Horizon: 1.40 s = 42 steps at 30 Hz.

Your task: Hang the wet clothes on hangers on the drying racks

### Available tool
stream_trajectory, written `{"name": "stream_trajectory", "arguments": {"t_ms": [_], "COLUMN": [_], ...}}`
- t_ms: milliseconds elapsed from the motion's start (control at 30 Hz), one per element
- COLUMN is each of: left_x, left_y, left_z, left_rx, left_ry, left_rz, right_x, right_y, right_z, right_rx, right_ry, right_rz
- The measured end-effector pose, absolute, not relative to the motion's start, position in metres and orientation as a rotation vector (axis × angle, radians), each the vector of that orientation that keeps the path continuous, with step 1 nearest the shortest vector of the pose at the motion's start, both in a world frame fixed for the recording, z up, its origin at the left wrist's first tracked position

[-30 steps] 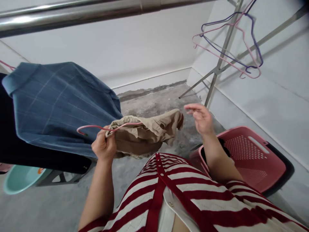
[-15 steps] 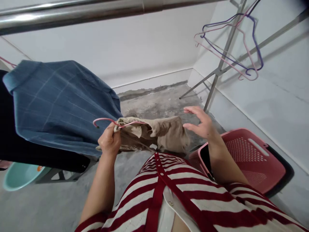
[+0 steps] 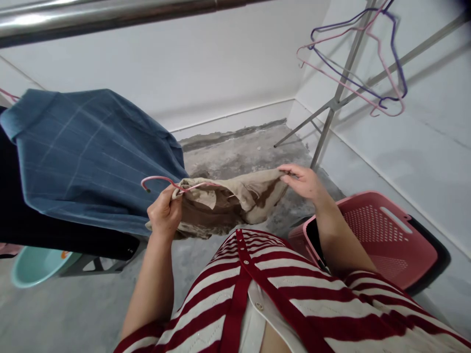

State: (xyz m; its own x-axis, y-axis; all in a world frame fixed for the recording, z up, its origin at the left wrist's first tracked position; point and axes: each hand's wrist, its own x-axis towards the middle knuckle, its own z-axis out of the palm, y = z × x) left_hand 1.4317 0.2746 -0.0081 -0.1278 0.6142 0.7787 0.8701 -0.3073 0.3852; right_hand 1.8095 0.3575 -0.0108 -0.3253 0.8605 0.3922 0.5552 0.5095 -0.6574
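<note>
Between my hands a beige garment (image 3: 253,189) is stretched sideways, its opening facing up. My left hand (image 3: 164,211) is closed round the garment's left end together with a pink hanger (image 3: 158,178). The hanger's hook sticks out to the left above my fist, and part of its frame runs into the garment, where the cloth hides the rest. At the right end, my right hand (image 3: 302,180) pinches the garment's edge between thumb and fingers.
A blue checked shirt (image 3: 91,152) hangs at left beside black cloth (image 3: 66,230). A metal rail (image 3: 110,19) crosses overhead. Pink and purple hangers (image 3: 399,73) hang from the rack at right. A pink basket (image 3: 390,245) stands at right, a turquoise basin (image 3: 33,269) at lower left.
My right hand has gone from spread fingers beside the garment to pinching its right edge. The cloth there is now lifted and pulled tauter. My left hand keeps its hold.
</note>
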Motion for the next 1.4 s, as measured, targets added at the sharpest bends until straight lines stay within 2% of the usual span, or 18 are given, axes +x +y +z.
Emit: {"name": "stream_trajectory", "arguments": {"t_ms": [167, 367, 800, 900, 1133, 1300, 1400], "left_x": [1.441, 1.454, 1.456, 1.439, 1.399, 1.384, 1.383], "left_y": [0.277, 0.282, 0.288, 0.286, 0.285, 0.283, 0.28], "left_z": [-0.01, -0.016, -0.024, -0.031, -0.049, -0.041, -0.036], "left_rx": [-1.972, -2.06, -2.207, -2.138, -1.904, -1.524, -1.571], "left_ry": [-1.642, -1.517, -1.375, -1.525, -2.208, -2.179, -2.222], "left_rz": [-1.329, -1.255, -1.133, -1.298, -1.739, -2.063, -2.101], "right_x": [1.793, 1.765, 1.764, 1.783, 1.818, 1.827, 1.828], "right_y": [0.345, 0.351, 0.364, 0.367, 0.374, 0.374, 0.372], "right_z": [0.006, -0.001, -0.007, -0.004, -0.004, -0.017, -0.021], "right_rx": [-0.913, -0.832, -0.829, -0.92, -1.016, -1.036, -1.062], "right_ry": [-2.294, -2.504, -2.493, -2.365, -2.139, -2.182, -2.076], "right_rz": [0.332, 0.015, 0.043, 0.063, 0.204, 0.271, 0.24]}}
